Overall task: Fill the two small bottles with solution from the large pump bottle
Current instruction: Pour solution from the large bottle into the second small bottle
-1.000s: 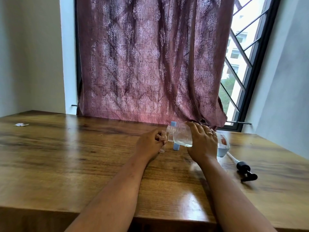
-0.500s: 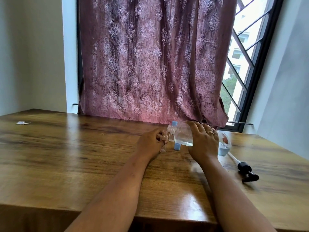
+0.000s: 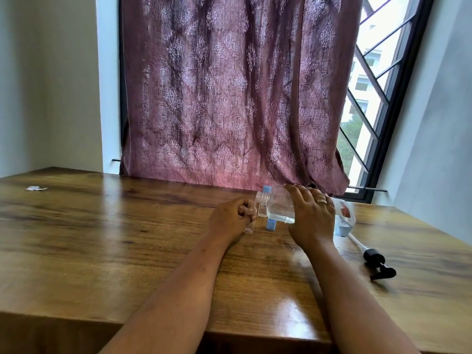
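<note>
Holding large bottle (image 3: 278,206) tilted toward small bottle (image 3: 249,222).
Grasping large bottle with right hand (image 3: 313,218), gripping small bottle with left hand (image 3: 229,218) just beside large bottle's mouth.

I see glossy wooden table (image 3: 102,251); mauve patterned curtain (image 3: 229,98) covering most of window (image 3: 383,60); black diagonal bars (image 3: 354,150), daylight at right; pale walls (image 3: 46,85) either side.

No visible change — large pump bottle (image 3: 279,208) stays tilted in right hand (image 3: 313,218).
</note>
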A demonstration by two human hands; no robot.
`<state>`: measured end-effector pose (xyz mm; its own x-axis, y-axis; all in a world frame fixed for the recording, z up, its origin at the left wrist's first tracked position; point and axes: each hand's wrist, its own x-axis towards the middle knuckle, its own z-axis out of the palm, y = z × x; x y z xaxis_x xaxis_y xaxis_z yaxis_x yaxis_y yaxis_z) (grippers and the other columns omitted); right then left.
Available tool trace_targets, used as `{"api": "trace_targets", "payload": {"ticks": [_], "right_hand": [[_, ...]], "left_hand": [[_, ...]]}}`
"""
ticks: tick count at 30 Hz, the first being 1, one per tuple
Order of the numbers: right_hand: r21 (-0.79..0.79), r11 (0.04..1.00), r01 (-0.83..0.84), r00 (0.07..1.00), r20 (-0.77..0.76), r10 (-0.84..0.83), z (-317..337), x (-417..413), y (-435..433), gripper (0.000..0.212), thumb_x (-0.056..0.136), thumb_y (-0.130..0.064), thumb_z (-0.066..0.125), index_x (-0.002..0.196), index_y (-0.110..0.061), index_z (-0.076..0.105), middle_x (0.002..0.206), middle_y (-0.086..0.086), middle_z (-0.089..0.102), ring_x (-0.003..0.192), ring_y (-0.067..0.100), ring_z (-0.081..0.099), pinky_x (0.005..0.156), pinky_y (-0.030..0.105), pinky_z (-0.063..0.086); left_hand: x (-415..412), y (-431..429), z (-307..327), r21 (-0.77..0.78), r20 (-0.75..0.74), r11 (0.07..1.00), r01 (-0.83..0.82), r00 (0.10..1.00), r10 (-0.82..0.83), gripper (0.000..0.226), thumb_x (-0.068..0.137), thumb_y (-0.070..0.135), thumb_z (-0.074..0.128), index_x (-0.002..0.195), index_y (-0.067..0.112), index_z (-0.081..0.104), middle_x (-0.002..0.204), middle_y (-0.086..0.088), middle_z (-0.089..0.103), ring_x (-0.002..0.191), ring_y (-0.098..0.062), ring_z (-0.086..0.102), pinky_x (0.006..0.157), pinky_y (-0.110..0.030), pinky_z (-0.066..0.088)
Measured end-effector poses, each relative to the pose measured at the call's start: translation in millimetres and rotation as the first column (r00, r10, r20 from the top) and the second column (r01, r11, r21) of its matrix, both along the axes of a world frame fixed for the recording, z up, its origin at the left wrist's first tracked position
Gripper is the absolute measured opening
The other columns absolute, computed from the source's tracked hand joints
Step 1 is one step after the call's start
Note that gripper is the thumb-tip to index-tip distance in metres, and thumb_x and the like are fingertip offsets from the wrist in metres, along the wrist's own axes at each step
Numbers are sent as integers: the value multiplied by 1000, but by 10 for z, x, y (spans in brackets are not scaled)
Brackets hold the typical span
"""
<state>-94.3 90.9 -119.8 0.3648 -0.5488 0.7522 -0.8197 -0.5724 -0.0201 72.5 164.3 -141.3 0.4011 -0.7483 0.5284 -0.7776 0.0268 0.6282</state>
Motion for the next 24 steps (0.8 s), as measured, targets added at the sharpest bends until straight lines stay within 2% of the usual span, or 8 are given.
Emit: {"api": "trace_targets", "payload": {"ticks": [8,18,24], "right_hand": [[0,1000,-1,1000,10,1,3,2,1,81,62,-2,67,132,-32,42,135,-7,52,129,27,42,109,45,29],[3,1000,1,1000,4,-1,17,2,11,81,62,-4,69,133,-32,42,135,-6,52,128,27,43,108,45,30],[3,1000,11,1000,-9,-11,25,-4,9,82,63,-4,68,134,-33,40,136,-7,51,129,27,41,109,46,27]], "left_hand": [[4,-20,0,9,-1,1000,-10,1000,10,37,81,31,71,116,25,62,106,4,70,98,-14,65,85,-33,53],[9,-27,0,13,0,1000,-9,1000,9,37,81,32,71,116,25,62,106,4,70,98,-13,64,82,-28,51],[14,-30,-2,11,-3,1000,-5,1000,5,37,81,31,71,117,25,62,105,3,70,97,-14,65,83,-31,53]]}}
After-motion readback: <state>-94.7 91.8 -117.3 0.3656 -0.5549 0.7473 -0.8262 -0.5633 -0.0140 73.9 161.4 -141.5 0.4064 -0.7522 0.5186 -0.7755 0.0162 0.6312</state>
